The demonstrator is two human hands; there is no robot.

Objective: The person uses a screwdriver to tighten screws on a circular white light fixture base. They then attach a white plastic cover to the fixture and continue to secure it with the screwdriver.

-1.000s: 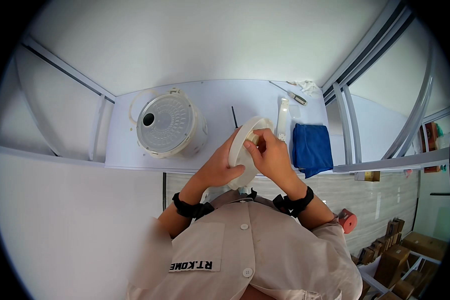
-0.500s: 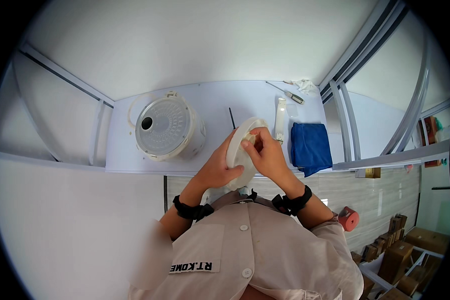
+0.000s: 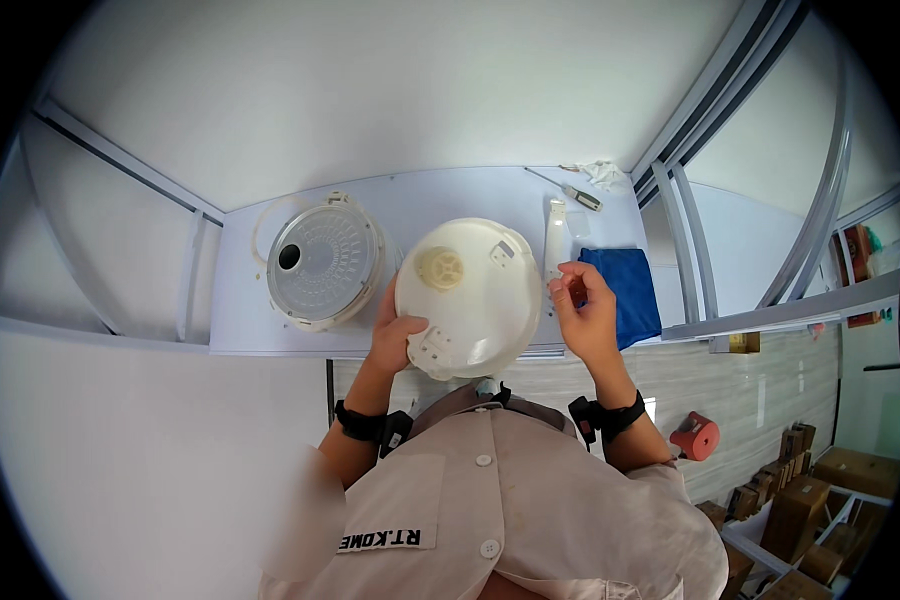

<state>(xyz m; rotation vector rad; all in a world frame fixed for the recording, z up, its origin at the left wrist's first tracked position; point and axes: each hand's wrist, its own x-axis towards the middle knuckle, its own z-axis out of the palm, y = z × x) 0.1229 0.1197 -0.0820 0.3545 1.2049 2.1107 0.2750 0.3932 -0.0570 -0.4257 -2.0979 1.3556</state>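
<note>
A round white plastic lid cover (image 3: 480, 300) faces me, its inner side up, with a yellowish round fitting (image 3: 440, 268) set in it. My left hand (image 3: 392, 338) grips its left edge, the thumb resting on the face. To the right of the cover, my right hand (image 3: 585, 305) is raised apart from it, thumb and fingertips pinched together; whatever they may hold is too small to make out. Behind those fingertips lies a long white plastic strip (image 3: 555, 232). Part of a folded blue cloth (image 3: 632, 292) is hidden by that hand.
On the table's left stands a rice cooker body (image 3: 328, 262) with a grey perforated inner lid. A screwdriver (image 3: 580, 196) and crumpled white tissue (image 3: 602, 174) lie at the back right. Metal frame posts (image 3: 682, 245) flank the table. A red roll (image 3: 698, 437) sits on the floor.
The cover has turned from nearly edge-on to facing me. My right hand has left its fitting and moved right, still pinched. My left hand has shifted left with the edge.
</note>
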